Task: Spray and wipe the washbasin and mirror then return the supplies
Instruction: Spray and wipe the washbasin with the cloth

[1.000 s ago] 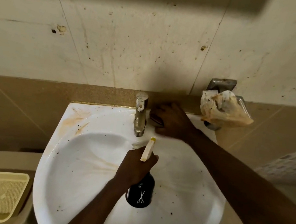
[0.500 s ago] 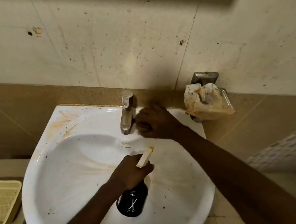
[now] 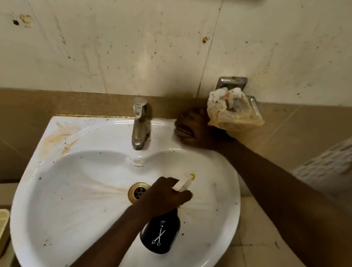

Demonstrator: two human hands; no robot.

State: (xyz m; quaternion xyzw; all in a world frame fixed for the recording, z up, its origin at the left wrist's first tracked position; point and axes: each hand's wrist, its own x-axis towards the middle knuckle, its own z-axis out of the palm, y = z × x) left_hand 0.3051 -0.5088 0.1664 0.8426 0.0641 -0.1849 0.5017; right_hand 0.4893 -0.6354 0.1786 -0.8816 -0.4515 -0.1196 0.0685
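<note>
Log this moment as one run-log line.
step: wiping basin | left hand: grip on spray bottle over washbasin | right hand: rubbing back rim right of tap

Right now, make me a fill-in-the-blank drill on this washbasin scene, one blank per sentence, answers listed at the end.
1. The left hand holds a black spray bottle printed with a white ____ symbol.
2. The right hand rests on the washbasin rim to the ____ of the tap.
3. The round metal ____ sits at the bottom of the bowl.
4. A stained bag hangs from a holder on the ____.

Answers: scissors; right; drain; wall
</note>
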